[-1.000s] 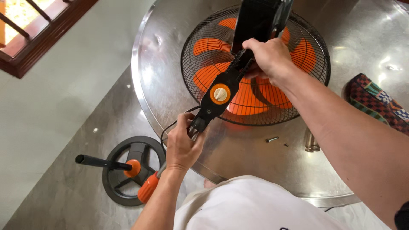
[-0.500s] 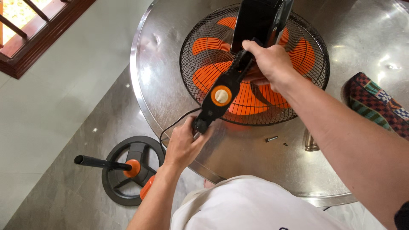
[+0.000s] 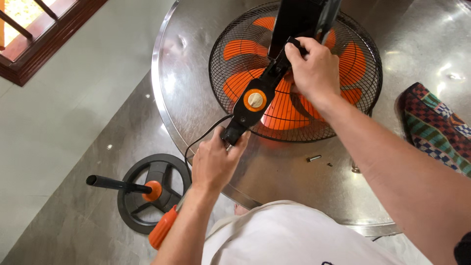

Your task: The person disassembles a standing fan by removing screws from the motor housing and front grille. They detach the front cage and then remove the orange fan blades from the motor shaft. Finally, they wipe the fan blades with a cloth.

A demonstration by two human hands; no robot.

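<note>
A fan with orange blades point(image 3: 240, 49) in a black wire grille point(image 3: 221, 83) lies face down on a round steel table point(image 3: 289, 191). Its black neck point(image 3: 245, 115), which carries an orange knob point(image 3: 254, 100), slants down from the motor housing point(image 3: 297, 19). My right hand point(image 3: 311, 68) grips the top of the neck by the housing. My left hand point(image 3: 215, 161) is closed at the neck's lower end. It holds a screwdriver whose orange handle point(image 3: 163, 226) sticks out below my wrist. The tip is hidden by my fingers.
A black power cord point(image 3: 201, 140) loops off the table edge. A loose screw point(image 3: 313, 158) lies on the table near the grille. On the floor sits the round black fan base point(image 3: 162, 169) with its pole point(image 3: 110, 184). A patterned cloth point(image 3: 434, 125) lies at right, a wooden window frame point(image 3: 44, 46) at top left.
My left hand has pushed up closer against the neck's lower end and the screwdriver handle has swung down and left. My right hand has slid slightly higher on the neck.
</note>
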